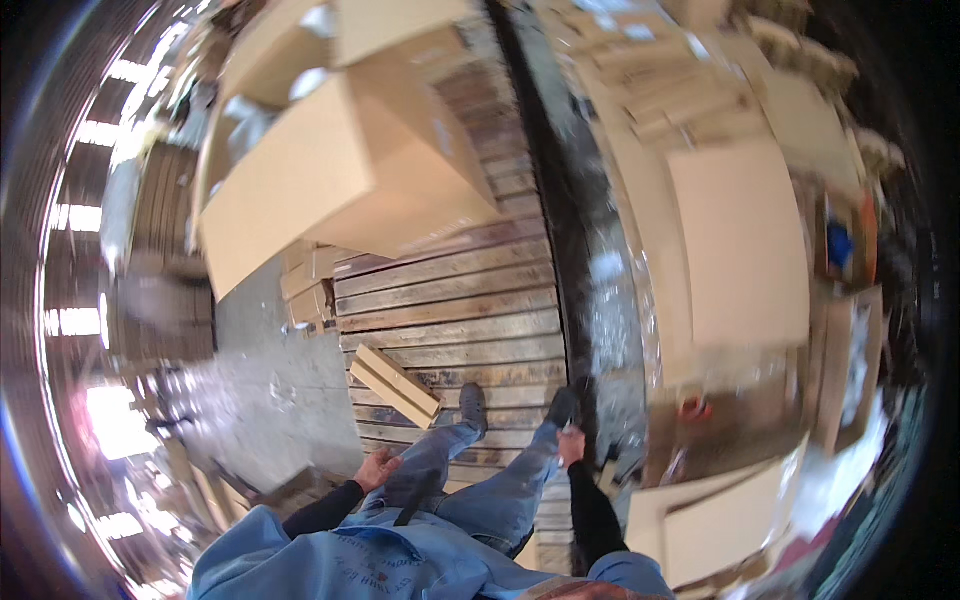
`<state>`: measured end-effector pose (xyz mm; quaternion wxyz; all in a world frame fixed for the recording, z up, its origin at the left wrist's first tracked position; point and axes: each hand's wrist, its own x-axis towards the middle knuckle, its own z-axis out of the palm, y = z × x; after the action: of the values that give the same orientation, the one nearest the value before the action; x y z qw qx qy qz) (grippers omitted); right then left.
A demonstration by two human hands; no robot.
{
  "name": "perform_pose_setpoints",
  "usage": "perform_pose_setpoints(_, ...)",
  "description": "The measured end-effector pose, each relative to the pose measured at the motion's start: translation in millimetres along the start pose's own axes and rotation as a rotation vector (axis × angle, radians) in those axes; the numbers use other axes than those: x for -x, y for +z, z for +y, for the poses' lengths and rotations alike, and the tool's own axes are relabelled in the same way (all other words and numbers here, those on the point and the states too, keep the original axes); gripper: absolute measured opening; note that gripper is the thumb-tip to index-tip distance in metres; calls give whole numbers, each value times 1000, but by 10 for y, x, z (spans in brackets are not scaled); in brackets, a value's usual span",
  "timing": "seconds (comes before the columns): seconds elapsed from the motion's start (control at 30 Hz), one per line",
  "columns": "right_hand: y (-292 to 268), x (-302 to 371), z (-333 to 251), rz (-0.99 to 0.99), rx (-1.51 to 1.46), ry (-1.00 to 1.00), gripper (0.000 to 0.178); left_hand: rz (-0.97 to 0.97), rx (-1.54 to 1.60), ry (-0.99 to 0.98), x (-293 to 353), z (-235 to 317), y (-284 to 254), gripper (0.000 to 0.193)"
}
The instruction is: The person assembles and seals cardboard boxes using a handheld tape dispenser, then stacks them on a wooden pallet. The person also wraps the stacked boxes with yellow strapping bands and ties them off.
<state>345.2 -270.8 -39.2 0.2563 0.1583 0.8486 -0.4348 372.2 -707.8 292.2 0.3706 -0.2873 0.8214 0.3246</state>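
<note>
My left hand (pixel 377 468) hangs beside my left thigh with its fingers loosely stretched, and nothing shows in it. My right hand (pixel 571 446) is down by my right leg, its fingers curled. A small pale spot shows at its fingertips, too blurred to name. In front of my left shoe lies a long, narrow folded cardboard piece (pixel 395 386) on the wooden slats (pixel 450 325). Farther ahead stands a large open cardboard box (pixel 290 190) with pale, bag-like things inside. Neither hand touches the box or the folded piece.
To the right, a long surface carries flat cardboard sheets (pixel 740 240) and a reddish-orange tape roll or dispenser (pixel 693 408). A dark rail (pixel 555 190) runs along the slats' right side. Small cartons (pixel 307 285) sit behind the folded piece; stacked cardboard (pixel 160 210) stands at left.
</note>
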Motion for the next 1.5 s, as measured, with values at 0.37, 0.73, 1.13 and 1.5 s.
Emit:
perform_pose_setpoints(0.37,-1105,-852,-4209,-415,-327,-20,58,480,971,173,-798,-377,-1263,39)
perform_pose_setpoints(0.73,1094,-1082,-7356,-396,54,-677,45,624,1351,451,-1482,444,-4143,48)
perform_pose_setpoints(1.13,568,-395,-9635,-988,-144,-639,51,1083,1385,710,-2037,674,-6193,59)
perform_pose_setpoints(1.5,2527,-31,-10464,-1094,267,-868,58,473,153,1712,-1834,1084,-7367,28)
